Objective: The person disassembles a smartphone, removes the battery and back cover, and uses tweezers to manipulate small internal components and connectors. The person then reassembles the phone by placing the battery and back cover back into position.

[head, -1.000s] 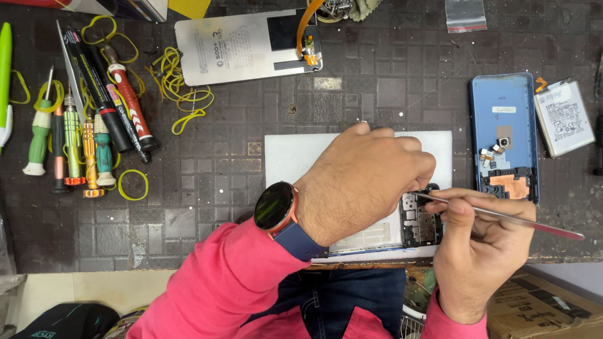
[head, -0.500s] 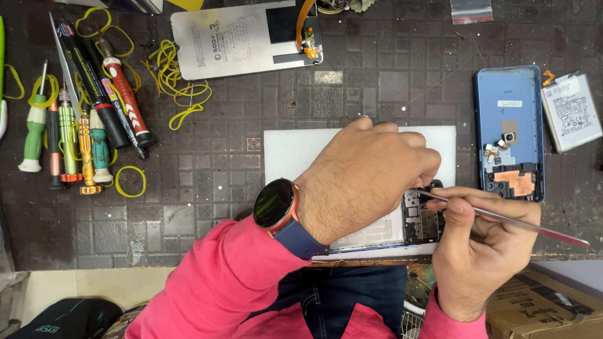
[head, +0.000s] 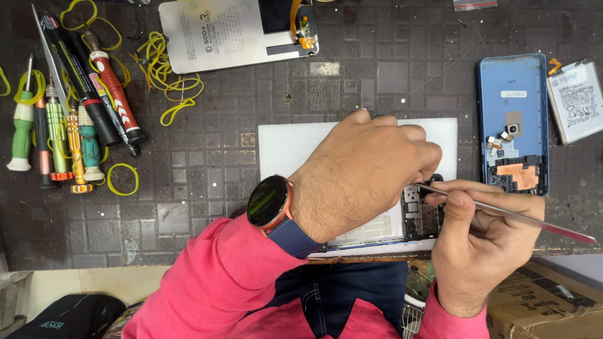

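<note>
My left hand presses down on an opened phone that lies on a white sheet at the bench's near edge. Most of the phone is hidden under the hand; only its dark end with the circuit board shows. A round black watch sits on my left wrist above a pink sleeve. My right hand pinches a thin metal pry tool, and its tip touches the phone's board beside my left fingers.
A blue phone back cover with small parts lies to the right, a battery beside it. A white display panel lies at the top. Screwdrivers and yellow rubber bands crowd the left. A cardboard box sits below right.
Both hands stay on the phone almost unmoved. The view has shifted slightly, so the bench items sit a little higher and more to the left in the frame.
</note>
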